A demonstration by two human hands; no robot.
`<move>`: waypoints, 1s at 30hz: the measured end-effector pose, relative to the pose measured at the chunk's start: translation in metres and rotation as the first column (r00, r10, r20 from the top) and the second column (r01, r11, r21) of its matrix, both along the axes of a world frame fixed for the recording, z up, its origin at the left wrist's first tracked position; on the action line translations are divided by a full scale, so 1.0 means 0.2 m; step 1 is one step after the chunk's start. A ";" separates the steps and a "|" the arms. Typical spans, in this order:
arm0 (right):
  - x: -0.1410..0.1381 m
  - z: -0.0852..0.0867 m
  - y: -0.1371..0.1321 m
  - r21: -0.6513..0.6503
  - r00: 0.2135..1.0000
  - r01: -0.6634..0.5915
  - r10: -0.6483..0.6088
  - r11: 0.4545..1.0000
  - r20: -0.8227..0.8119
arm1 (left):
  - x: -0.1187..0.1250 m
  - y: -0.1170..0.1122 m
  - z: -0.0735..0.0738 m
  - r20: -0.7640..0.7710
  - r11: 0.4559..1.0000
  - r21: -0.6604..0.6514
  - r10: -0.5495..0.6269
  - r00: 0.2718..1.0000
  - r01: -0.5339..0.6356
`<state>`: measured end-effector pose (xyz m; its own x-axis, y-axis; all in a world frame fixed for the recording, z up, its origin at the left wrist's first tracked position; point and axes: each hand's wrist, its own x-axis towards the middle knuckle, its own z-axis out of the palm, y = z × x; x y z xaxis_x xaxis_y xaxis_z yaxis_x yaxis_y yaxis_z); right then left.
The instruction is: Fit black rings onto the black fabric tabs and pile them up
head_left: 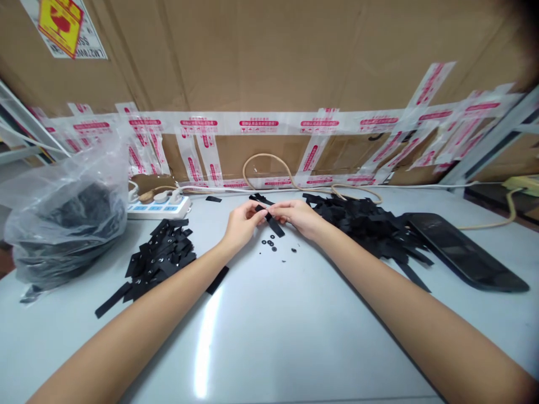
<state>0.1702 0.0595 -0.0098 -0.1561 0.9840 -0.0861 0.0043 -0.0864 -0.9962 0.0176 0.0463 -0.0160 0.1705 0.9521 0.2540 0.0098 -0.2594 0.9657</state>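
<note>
Nearest to us, our two bare forearms [138, 320] reach inward across the pale, glossy surface [311, 348], which carries a long streak of reflected light. By the left forearm we see a loose dark piece [218, 279] partly covered by it, and to its left a pile of black strips [162, 258], many with small shiny spots. Farther left sits a clear plastic bag [63, 224] bulging with dark contents; on the right lies a flat black device [467, 252], tilted slightly, near a second, larger heap of black strips [362, 221]. In the middle, a few small black rings [274, 249] are scattered just on our side of the hands. Beyond them, our left hand [240, 227] pinches a black strip [275, 226] whose free end slants toward us, and our right hand [301, 217] closes its fingertips at the same strip; we cannot tell whether they also grip something smaller. Behind stand a power strip [160, 207] with plugs, a looping beige cable [278, 160], and a large cardboard box [273, 56] crossed with red-and-white tape [259, 123].
</note>
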 end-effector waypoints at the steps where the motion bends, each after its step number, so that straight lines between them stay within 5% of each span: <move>1: 0.00 0.00 0.00 0.004 1.000 -0.005 0.005 1.000 0.000 | 0.00 0.00 0.00 -0.016 1.000 0.013 0.002 1.000 -0.002; 30: -0.05 0.03 -0.04 -0.080 0.997 0.013 -0.019 0.997 -0.076 | -0.01 0.00 -0.01 -0.207 0.984 0.145 0.131 0.970 -0.102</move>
<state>0.1610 0.0519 -0.0038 -0.1498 0.9769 -0.1521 -0.0739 -0.1645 -0.9836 0.0166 0.0468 -0.0184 0.1244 0.9291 0.3483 0.2507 -0.3691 0.8949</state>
